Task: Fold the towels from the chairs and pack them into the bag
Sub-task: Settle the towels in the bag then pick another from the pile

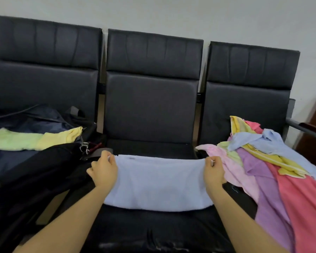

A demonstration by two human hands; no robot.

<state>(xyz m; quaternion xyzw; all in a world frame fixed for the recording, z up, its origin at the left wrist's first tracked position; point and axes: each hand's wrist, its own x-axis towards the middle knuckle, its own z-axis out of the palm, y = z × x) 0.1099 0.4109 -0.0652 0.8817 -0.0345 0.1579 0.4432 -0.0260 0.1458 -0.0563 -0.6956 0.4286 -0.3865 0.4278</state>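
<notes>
Both hands on it: left hand and right hand each pinch a far corner of the light blue towel, spread across the middle chair seat.

Soft matt terry towel — smooth, faintly glossy leatherette chairs

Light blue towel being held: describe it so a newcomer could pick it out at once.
Of three black chairs along the wall, take the middle chair. On its seat lies the light blue towel, spread flat, the left hand and right hand pinching its far corners. Unlike the crumpled blue one in the towel pile to the right, it is smooth and alone.
</notes>
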